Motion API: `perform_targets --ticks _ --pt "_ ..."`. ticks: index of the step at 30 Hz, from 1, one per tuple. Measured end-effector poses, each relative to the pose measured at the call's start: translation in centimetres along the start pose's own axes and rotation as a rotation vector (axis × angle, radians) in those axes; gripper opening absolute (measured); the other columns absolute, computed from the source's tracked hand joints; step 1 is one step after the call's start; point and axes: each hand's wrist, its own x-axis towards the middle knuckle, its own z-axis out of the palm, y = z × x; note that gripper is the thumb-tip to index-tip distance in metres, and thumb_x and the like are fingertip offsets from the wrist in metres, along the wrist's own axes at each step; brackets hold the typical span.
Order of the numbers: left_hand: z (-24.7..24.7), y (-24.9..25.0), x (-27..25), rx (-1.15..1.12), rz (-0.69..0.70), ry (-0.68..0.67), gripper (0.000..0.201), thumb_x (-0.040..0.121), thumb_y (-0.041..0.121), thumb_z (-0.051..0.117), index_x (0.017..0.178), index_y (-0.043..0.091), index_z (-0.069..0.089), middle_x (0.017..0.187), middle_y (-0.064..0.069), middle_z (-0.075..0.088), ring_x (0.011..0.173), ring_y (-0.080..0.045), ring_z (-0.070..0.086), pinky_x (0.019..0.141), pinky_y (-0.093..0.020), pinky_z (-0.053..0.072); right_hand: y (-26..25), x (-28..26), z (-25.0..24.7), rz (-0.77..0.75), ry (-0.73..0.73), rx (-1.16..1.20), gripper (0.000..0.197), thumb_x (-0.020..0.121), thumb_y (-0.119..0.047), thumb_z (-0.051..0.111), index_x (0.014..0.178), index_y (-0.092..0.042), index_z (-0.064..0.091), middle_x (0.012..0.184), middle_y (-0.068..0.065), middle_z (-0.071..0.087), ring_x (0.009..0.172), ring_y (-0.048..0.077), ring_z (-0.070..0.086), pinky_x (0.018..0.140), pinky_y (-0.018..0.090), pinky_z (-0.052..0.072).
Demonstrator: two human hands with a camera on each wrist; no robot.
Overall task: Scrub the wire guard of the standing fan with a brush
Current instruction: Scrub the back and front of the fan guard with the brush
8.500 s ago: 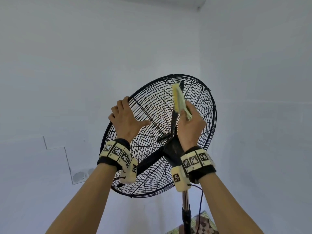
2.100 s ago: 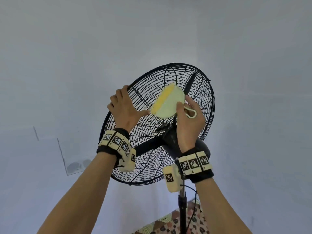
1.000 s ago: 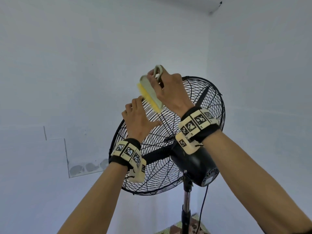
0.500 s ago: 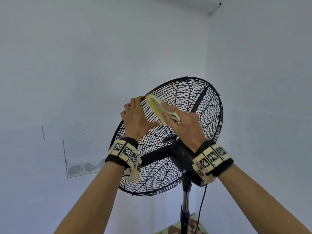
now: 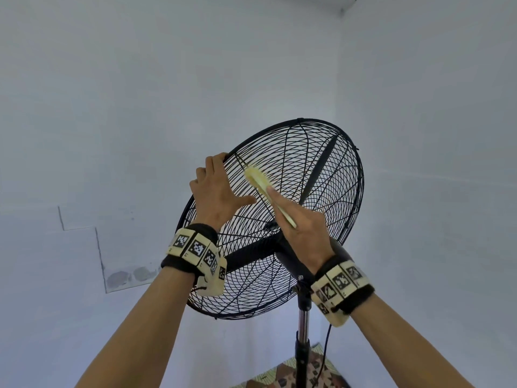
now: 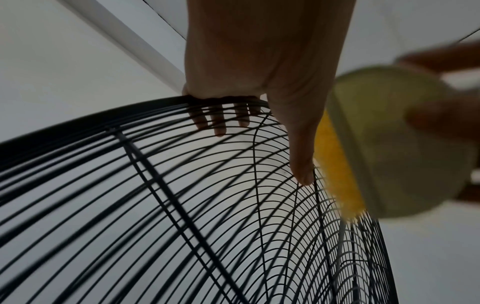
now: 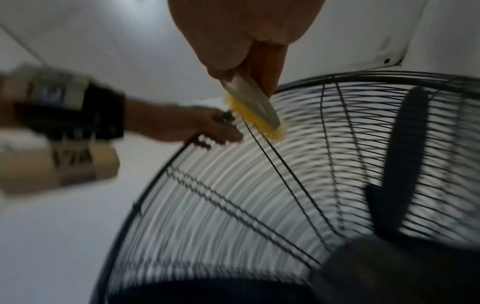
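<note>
The black wire guard (image 5: pixel 316 175) encloses the dark fan blades (image 5: pixel 319 169) on top of the stand pole (image 5: pixel 303 323). The left hand (image 5: pixel 216 196) grips the guard's upper left rim, fingers hooked over it and thumb spread on the wires. The right hand (image 5: pixel 303 229) holds the brush (image 5: pixel 264 189), its yellow bristles pressed against the wires just beside the left thumb.

Head: from below, faces up at the wire guard (image 5: pixel 293 191).
Wrists: very near, share its upper rim.
</note>
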Motion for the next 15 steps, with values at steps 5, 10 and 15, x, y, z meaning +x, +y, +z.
perform_targets --ticks 5,10,15 --pt "-0.2 0.5 0.2 0.003 -0.009 -0.026 0.117 0.059 0.057 0.095 0.15 0.017 0.033 0.145 -0.004 0.043 0.128 -0.031 0.045 0.101 -0.051 0.037 0.3 -3.3 -1.0 0.389 -0.138 0.072 0.042 0.104 -0.02 0.055 0.146 -0.025 0.054 0.122 0.013 0.072 0.109 0.032 0.07 0.095 0.041 0.055" --pt "0.2 0.6 0.1 0.002 0.002 -0.004 0.117 0.059 0.054 0.096 0.151 0.016 0.034 0.146 -0.005 0.044 0.129 -0.032 0.045 0.1 -0.051 0.037 -2.0 1.1 -0.8 0.13 -0.011 0.031 0.045 0.097 -0.008 0.069 0.141 -0.009 0.059 0.12 0.009 0.074 0.088 0.008 0.069 0.082 0.015 0.053" --pt "-0.4 0.0 0.0 -0.007 -0.022 -0.026 0.117 0.06 0.053 0.096 0.151 0.017 0.033 0.146 -0.005 0.043 0.129 -0.032 0.043 0.101 -0.051 0.036 -0.1 -3.1 0.7 0.419 -0.114 0.097 0.044 0.103 -0.018 0.056 0.147 -0.024 0.054 0.119 0.015 0.073 0.104 0.032 0.07 0.093 0.043 0.056"
